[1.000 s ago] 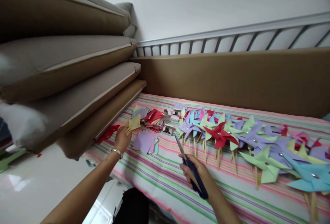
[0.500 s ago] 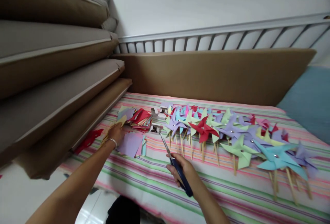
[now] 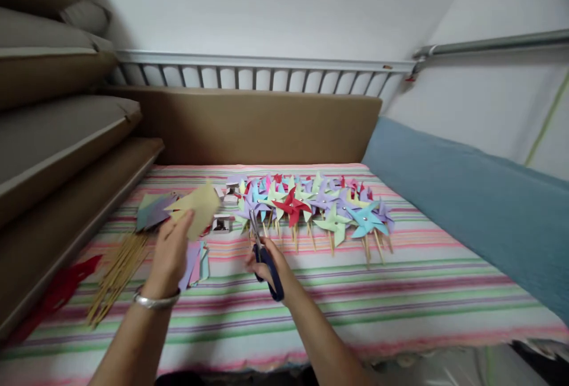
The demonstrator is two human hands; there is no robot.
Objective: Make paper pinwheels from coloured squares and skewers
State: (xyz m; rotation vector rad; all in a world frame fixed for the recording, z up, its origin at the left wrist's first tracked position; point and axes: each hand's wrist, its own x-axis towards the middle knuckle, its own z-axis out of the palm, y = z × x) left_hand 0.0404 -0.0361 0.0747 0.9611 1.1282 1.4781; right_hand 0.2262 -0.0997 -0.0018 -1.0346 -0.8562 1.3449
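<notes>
My left hand (image 3: 171, 249) is raised above the striped cloth (image 3: 355, 297), fingers pinched on a yellow paper square (image 3: 198, 207). A silver bracelet sits on its wrist. My right hand (image 3: 269, 264) grips blue-handled scissors (image 3: 262, 249), blades closed and pointing away toward the pinwheels. A row of several coloured paper pinwheels (image 3: 311, 205) on wooden sticks lies across the middle of the cloth. Loose paper squares (image 3: 153, 208) lie just left of the held sheet.
A bundle of wooden sticks (image 3: 118, 270) and a red paper scrap (image 3: 62, 285) lie at the left. Stacked brown cushions (image 3: 53, 137) rise on the left, a brown backrest (image 3: 258, 128) and white railing behind. A blue cushion (image 3: 466, 208) slopes along the right.
My left hand has lifted the yellow square off the paper pile and drawn it toward me. The view has swung right, revealing the blue cushion. My right hand keeps the scissors.
</notes>
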